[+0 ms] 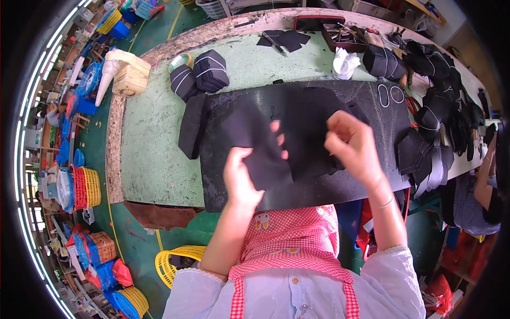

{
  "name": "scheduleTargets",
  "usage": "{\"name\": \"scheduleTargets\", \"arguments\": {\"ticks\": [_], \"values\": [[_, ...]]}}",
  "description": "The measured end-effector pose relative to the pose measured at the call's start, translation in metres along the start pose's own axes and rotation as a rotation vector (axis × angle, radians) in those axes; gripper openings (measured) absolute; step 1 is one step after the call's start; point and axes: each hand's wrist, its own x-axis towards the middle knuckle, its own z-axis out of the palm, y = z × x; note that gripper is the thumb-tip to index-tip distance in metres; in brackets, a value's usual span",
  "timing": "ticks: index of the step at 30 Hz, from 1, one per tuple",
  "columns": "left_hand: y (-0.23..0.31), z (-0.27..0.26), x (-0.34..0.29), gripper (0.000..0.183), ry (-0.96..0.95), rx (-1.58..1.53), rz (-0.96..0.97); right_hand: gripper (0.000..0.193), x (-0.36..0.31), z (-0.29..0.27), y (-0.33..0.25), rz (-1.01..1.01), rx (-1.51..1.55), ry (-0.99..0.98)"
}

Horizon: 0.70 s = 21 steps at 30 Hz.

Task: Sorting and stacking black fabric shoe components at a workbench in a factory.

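My left hand [241,178] holds a flat black cut piece [260,151], thumb on top and fingertips showing past its right edge. The piece looks like fabric or thin leather and is a little blurred. To its right, my right hand [353,143] hovers with its fingers curled in toward the thumb; whether something thin is pinched there is hidden. Beneath and between both hands lie more black pieces [308,127], their outlines hard to separate. All this is over a black mat [366,183] on the pale green table [149,154].
Banded black bundles [211,70] and a tape roll [180,63] sit at the far left. A tool case [342,37], a white bundle [346,64] and white-handled scissors [390,94] lie far right. More black bundles [433,114] crowd the right edge. A yellow basket [167,266] stands below left.
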Motion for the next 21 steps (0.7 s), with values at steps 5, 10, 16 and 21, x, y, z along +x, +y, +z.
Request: {"name": "scheduleTargets", "arguments": {"ticks": [5,10,16,21], "values": [[0.02,0.005,-0.009,0.062,0.046,0.091,0.108,0.021,0.013,-0.034,0.013,-0.201,-0.76,0.314],[-0.019,0.036,-0.005,0.072,-0.025,0.046,-0.044,0.031,-0.017,0.019,-0.032,-0.057,-0.095,-0.179],[-0.022,0.044,-0.007,0.067,-0.152,0.234,-0.1,0.012,-0.019,0.027,-0.022,0.214,0.389,-0.405],[-0.027,0.045,-0.009,0.063,-0.061,0.247,-0.109,0.012,-0.018,0.023,-0.011,0.218,0.511,-0.447]]}}
